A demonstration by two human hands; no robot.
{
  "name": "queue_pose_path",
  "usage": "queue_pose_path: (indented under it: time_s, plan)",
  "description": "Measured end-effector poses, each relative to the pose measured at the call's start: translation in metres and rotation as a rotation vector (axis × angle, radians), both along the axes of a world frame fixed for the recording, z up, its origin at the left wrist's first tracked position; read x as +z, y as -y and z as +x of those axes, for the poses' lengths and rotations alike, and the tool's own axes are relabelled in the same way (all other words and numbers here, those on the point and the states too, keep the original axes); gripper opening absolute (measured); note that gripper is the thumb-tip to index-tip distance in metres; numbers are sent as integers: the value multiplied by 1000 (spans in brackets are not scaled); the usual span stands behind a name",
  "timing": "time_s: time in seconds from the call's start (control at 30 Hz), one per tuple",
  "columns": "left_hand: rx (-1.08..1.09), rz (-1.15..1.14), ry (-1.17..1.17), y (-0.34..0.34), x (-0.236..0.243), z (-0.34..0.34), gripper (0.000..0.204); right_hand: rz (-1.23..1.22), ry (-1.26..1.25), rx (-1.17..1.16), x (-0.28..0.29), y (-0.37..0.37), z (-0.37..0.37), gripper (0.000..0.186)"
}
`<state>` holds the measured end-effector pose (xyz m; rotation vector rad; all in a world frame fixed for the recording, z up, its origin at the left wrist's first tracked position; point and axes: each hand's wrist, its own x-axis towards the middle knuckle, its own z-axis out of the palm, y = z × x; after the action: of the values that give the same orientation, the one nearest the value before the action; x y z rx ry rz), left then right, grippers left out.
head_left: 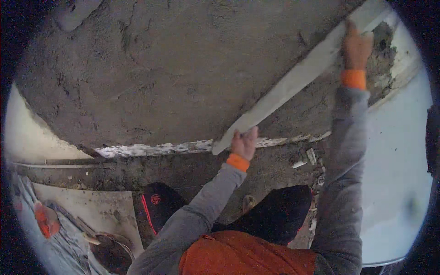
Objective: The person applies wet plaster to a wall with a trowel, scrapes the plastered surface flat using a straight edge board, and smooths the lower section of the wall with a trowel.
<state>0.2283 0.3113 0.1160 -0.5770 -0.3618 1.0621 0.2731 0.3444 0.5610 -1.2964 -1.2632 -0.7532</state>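
Observation:
A long, pale straightedge [293, 85] lies slantwise against the wet grey mortar [174, 68] on the wall, its low end to the left and its high end at the upper right. My left hand [244, 145] grips the lower edge close to that low end. Farther up, my right hand [357, 49], slightly smeared by motion, holds the same edge with the arm stretched out. Some fingers of both hands are hidden by the straightedge. Below it, a rough white strip [169, 149] shows along the bottom of the mortar.
White rubble pieces [300, 163] lie on the floor by the wall's foot. A pale board [107, 206] lies at lower left, beside a dark bucket-like container [110, 254], an orange-red item [47, 220] and crumpled sheeting [27, 197]. A pale smooth surface [394, 183] stands at right.

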Motion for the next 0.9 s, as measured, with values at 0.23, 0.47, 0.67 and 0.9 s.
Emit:
queue_pose_path:
  time_s: [0.23,0.47,0.67,0.9]
  plan:
    - [174,38,-493,3,-36,-42,41,87,136,101,-70,-17,-24,51]
    - [68,71,-223,-1,4,-13,37,-42,490,-434,0,-12,11,47]
    - [22,-23,-52,-5,-75,-71,37,152,183,102,-76,-18,-58,50]
    - [205,132,-258,1,7,-39,40,72,109,89,8,0,-23,51]
